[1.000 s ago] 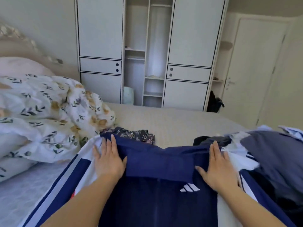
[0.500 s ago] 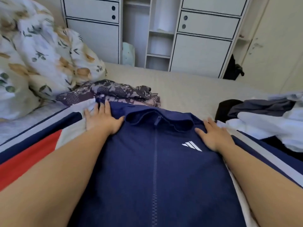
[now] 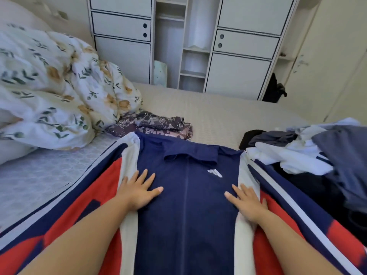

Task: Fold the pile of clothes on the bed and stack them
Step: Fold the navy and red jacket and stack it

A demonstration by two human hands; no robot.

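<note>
Here, a navy jacket (image 3: 186,211) is lying front-up across the lower middle of the frame, zipped, its collar pointing toward the top and a small white logo showing right of the zip. Its sleeves, banded in white, red and navy, are running off toward the lower left and lower right corners. The left hand (image 3: 139,190) is resting flat on the jacket just left of the zip, fingers straight and spread, grasping nothing. The right hand (image 3: 247,201) is lying flat on the other side, over the seam where navy meets white, fingers likewise released and stretched out. Both forearms are coming in from the bottom edge.

Just above the collar, touching the jacket's left shoulder, a dark patterned garment (image 3: 153,126) is sitting folded on the bed (image 3: 214,118). At the right edge a loose pile (image 3: 309,153) of white, grey and black clothes is spilling over the jacket's right sleeve. A floral duvet (image 3: 55,92) is bunching up at the upper left. Behind the bed, across the top of the frame, a white wardrobe (image 3: 238,56) is standing with open shelves in its middle.
</note>
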